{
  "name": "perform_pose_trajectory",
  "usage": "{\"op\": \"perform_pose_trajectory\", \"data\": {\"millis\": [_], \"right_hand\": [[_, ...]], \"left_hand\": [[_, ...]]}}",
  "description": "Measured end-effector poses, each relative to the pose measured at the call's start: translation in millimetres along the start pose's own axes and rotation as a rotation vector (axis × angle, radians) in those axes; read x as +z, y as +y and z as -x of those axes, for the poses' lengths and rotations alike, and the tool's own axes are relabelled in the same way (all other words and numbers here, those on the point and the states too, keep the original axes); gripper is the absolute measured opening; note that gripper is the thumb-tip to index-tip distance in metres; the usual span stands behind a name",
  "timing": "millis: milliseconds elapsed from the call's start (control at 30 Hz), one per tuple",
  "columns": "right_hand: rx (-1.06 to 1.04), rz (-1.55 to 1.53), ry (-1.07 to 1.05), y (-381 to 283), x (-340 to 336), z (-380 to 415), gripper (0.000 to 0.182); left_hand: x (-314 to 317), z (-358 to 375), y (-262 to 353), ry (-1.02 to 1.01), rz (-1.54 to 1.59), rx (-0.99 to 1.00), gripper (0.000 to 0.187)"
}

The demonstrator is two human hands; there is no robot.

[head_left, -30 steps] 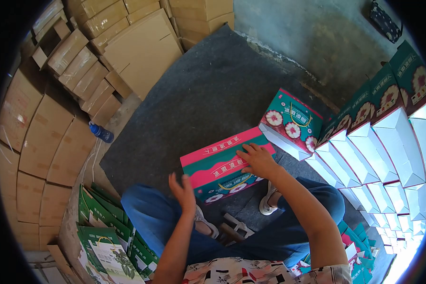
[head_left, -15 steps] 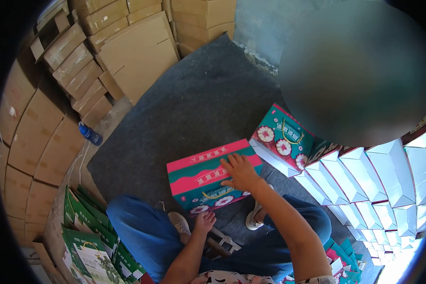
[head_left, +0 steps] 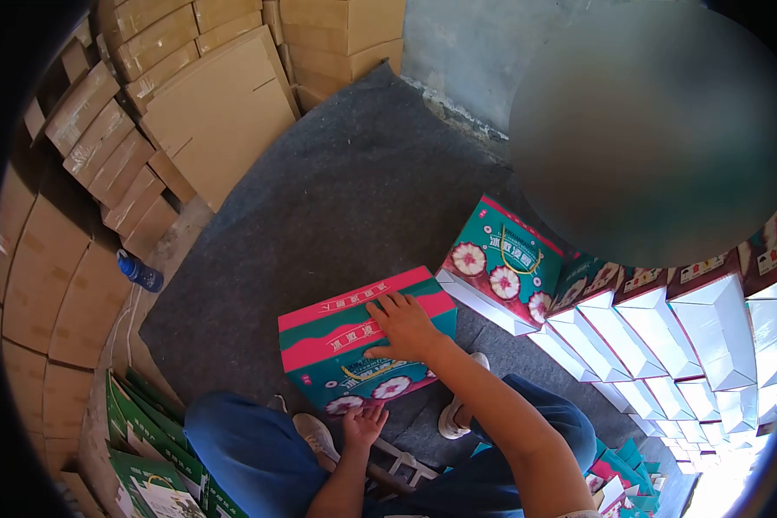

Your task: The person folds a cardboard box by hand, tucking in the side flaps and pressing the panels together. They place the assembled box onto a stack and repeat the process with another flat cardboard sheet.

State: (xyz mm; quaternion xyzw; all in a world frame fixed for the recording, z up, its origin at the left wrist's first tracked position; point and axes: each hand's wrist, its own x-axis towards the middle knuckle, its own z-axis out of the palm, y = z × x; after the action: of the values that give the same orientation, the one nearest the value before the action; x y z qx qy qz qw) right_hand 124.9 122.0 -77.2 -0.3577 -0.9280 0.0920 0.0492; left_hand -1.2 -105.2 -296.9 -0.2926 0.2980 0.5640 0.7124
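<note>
Pressing right hand (head_left: 406, 328) flat on printed box (head_left: 341, 345).

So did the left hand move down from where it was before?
Yes. The left hand was raised with open fingers near the pink and green box's left end; now it sits lower, at the box's bottom front edge, close to the shoe.

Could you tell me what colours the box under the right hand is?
The box is pink and teal green with flower prints, in the head view.
</note>
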Motion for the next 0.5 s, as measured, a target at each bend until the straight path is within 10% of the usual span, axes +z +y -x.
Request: {"op": "perform_pose_trajectory", "data": {"millis": [500], "right_hand": [[0.307, -0.024, 0.145, 136.3, -138.7, 10.3, 0.079]], "left_hand": [[175.8, 2.5, -29.0, -0.419, -0.468, -0.029, 0.019]]}}
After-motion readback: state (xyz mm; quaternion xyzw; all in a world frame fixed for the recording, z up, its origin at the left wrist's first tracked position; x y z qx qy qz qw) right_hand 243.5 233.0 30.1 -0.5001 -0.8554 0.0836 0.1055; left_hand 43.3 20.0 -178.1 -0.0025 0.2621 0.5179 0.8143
